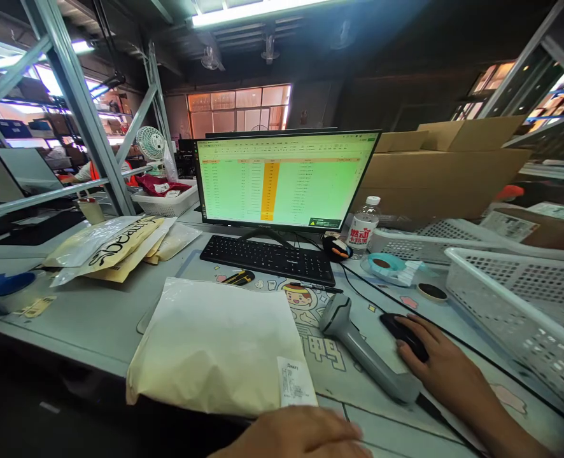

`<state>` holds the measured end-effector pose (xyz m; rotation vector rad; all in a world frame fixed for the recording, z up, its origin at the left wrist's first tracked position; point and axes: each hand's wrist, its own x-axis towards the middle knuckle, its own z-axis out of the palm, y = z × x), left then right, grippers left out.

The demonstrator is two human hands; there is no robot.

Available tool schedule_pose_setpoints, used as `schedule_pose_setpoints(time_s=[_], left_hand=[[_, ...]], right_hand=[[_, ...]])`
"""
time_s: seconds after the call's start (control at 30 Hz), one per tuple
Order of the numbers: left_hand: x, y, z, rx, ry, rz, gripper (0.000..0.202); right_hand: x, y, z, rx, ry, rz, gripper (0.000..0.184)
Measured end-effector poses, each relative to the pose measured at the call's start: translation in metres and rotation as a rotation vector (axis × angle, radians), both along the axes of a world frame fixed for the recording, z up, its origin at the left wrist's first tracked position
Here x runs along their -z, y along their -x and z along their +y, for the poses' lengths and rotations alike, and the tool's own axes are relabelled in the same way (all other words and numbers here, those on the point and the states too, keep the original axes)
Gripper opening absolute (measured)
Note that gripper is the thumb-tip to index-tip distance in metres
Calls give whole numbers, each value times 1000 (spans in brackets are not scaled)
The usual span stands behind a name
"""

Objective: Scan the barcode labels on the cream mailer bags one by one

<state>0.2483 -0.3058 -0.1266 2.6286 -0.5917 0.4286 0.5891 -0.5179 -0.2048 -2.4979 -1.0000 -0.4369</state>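
My right hand (437, 359) rests over a black computer mouse (406, 336), its fingers curved around it. My left hand (298, 436) shows only in part at the bottom edge, fingers stretched out to the right at the near edge of a padded mailing bag (215, 350). The pale bag lies flat in front of me and bears a white printed label (294, 381) at its lower right. Between the bag and the mouse lies a grey barcode scanner (368, 356). Behind them stand a black keyboard (267, 257) and a lit monitor (282, 181) showing a spreadsheet.
Several bagged parcels (114, 248) are piled at the left, near a blue tape dispenser (9, 289). A utility knife (234, 278) and a pen (315, 287) lie below the keyboard. At the right are a bottle (362, 229), tape rolls, white baskets (515, 305) and a cardboard box (435, 184).
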Motion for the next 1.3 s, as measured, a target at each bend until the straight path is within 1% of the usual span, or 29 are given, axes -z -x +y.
schedule_pose_setpoints(time_s=[0.07,0.1,0.17,0.23,0.3,0.37,0.47,0.53,0.7,0.77,0.83,0.9,0.97,1.03,1.2,1.3], left_hand=[[31,-8,-3,-150,-107,-97,34],[47,-11,-4,-201,-149,-136,33],[75,-15,-8,-254,-202,-194,31],[93,-19,-9,-257,-243,-233,30],[102,-21,-9,-235,-274,-227,35],[105,-23,-6,-215,-274,-192,38],[100,-23,-1,-195,-235,-159,28],[91,-23,4,-163,-190,-121,28],[54,-23,17,-16,-87,70,45],[49,-26,20,2,-63,102,43],[53,-30,21,-12,-68,79,34],[63,-34,20,-34,-100,38,28],[73,-37,19,-42,-131,-1,27],[79,-38,19,-42,-143,-33,27],[84,-36,20,-25,-101,-92,27],[84,-34,21,14,-59,-85,26]], right_hand=[[1,-1,-1,-12,-2,8,60],[1,-1,-1,-19,-1,15,61],[2,-3,-2,-20,-1,25,62],[2,-5,-2,-9,1,35,62],[4,-7,-2,-1,-1,37,63],[7,-10,-2,-11,-5,25,65],[10,-13,-2,-26,2,3,67],[11,-13,-2,-28,11,-1,67],[6,-10,-1,0,17,24,70],[5,-11,-1,9,12,35,69],[6,-12,-2,-1,4,39,70],[7,-14,-2,-7,-5,44,72],[6,-14,-1,-3,-13,52,72],[4,-12,-1,3,-17,65,70],[-5,-6,2,17,-28,126,63],[-6,-3,4,21,-34,152,59]])
